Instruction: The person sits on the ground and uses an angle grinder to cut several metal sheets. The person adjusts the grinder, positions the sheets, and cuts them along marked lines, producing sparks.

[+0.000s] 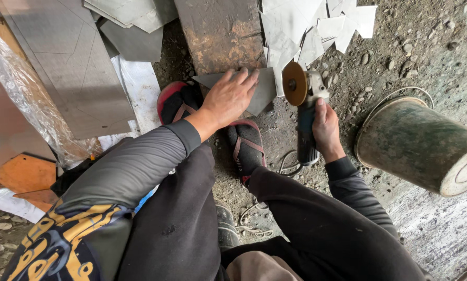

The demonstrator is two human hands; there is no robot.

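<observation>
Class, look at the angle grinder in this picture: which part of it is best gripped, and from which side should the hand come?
Probably the dark, slim body of the angle grinder, taken from the rear, cable end, as the right hand does. The disc sits at the far end, so this keeps fingers away from it. The left hand presses the metal piece.

A flat grey triangular metal piece [259, 91] lies under the left hand [232, 96], its near corner resting on the rusty steel block [220, 34]. The angle grinder [305, 112], dark-bodied with a worn orange-brown disc, is gripped in the right hand [326, 125], disc just beside the metal piece's right edge.
</observation>
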